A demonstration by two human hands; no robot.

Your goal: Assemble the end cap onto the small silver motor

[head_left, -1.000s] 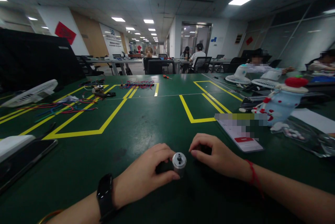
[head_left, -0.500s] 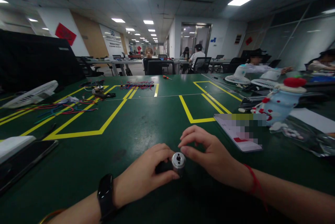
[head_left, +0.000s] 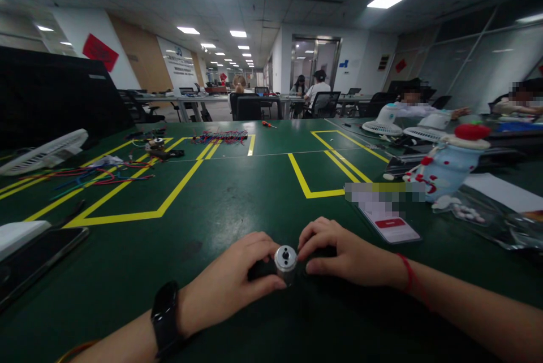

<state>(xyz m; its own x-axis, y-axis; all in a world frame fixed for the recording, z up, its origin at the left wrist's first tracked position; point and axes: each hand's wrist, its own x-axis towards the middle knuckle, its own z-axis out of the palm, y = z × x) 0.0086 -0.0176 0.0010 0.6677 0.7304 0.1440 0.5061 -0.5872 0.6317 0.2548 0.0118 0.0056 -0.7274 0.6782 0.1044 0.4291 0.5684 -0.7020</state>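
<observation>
A small cylindrical metal motor (head_left: 285,259) stands upright on the green table, its round top showing a dark centre and small holes. My left hand (head_left: 237,272), with a black band on the wrist, grips it from the left between thumb and fingers. From the other side my right hand (head_left: 339,253) comes close, its index fingertip at or almost at the motor's rim; whether it touches I cannot tell. The thumb of that hand is apart from the fingers, and nothing shows between them.
Right of my hands lie a phone-like card (head_left: 388,219), a blue cup (head_left: 452,168) and a clear plastic bag (head_left: 470,213). A dark phone (head_left: 42,264) is at left. Loose wires (head_left: 106,173), a wire bundle (head_left: 223,137) and a screwdriver (head_left: 268,124) lie farther back. People sit beyond.
My right hand has lowered from above the motor to its right side, with the thumb now lower and away from the top. My left hand keeps its grip.
</observation>
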